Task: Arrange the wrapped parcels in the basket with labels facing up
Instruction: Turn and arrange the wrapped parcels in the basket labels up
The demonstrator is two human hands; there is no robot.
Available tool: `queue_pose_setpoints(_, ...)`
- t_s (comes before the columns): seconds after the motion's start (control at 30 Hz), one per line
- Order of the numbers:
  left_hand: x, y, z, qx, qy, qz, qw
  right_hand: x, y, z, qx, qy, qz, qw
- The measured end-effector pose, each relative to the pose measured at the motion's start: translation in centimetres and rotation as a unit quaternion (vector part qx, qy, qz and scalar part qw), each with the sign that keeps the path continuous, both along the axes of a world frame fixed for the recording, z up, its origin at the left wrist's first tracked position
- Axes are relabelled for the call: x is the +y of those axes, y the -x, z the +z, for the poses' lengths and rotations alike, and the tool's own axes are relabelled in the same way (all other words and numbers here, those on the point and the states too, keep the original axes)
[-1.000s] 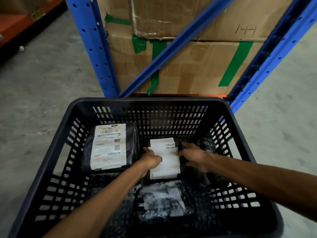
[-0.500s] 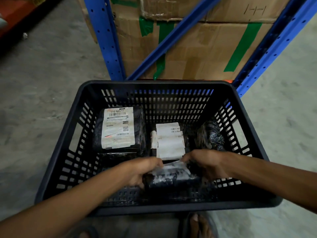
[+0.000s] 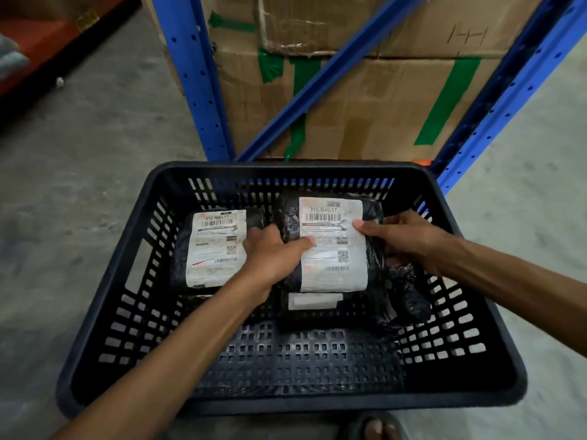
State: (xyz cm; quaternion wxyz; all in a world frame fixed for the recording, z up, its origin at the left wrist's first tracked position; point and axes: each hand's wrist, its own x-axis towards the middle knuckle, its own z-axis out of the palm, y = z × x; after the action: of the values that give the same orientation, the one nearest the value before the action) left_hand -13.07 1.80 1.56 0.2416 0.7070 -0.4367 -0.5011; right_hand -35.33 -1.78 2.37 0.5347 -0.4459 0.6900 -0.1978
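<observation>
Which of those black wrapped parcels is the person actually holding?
The right-hand parcel, label up, gripped by the left hand and right hand. The parcel at the left lies untouched, and a smaller one sits beneath.

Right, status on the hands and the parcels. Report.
Both hands, left hand and right hand, gripping the right parcel, label up. Left parcel label up too. Smaller parcel underneath. Basket near floor clear.

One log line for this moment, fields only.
left hand + right hand: holding parcel | label up | second parcel label up | basket
</observation>
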Motion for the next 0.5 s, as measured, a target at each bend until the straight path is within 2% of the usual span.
queue_pose_setpoints(0.07, -1.1, 1.1, -1.1, -0.054, 0.023, 0.008, 0.998, -0.9, -0.9, -1.0, 0.051, 0.011, -0.011, 0.999)
queue_pose_setpoints(0.13, -1.8, 1.9, -2.0, -0.147, 0.031, -0.009, 0.989, -1.9, -1.5, -1.9, 0.124, 0.026, 0.006, 0.992)
queue_pose_setpoints(0.2, -1.7, 2.3, -2.6, -0.208, 0.036, -0.018, 0.977, -2.8, -2.0, -2.4, 0.205, 0.04, 0.061, 0.976)
queue_pose_setpoints(0.33, -2.2, 2.5, -4.1, -0.274, 0.058, -0.072, 0.957, -4.1, -2.9, -3.1, 0.315, 0.055, 0.193, 0.928)
queue_pose_setpoints(0.43, -2.6, 2.5, -5.1, -0.277, -0.02, -0.141, 0.95, -3.8, -3.8, -3.7, 0.402, 0.094, 0.277, 0.868)
queue_pose_setpoints(0.5, -2.6, 2.7, -5.4, -0.26, -0.08, -0.177, 0.946, -3.4, -4.5, -4.2, 0.419, 0.082, 0.331, 0.841)
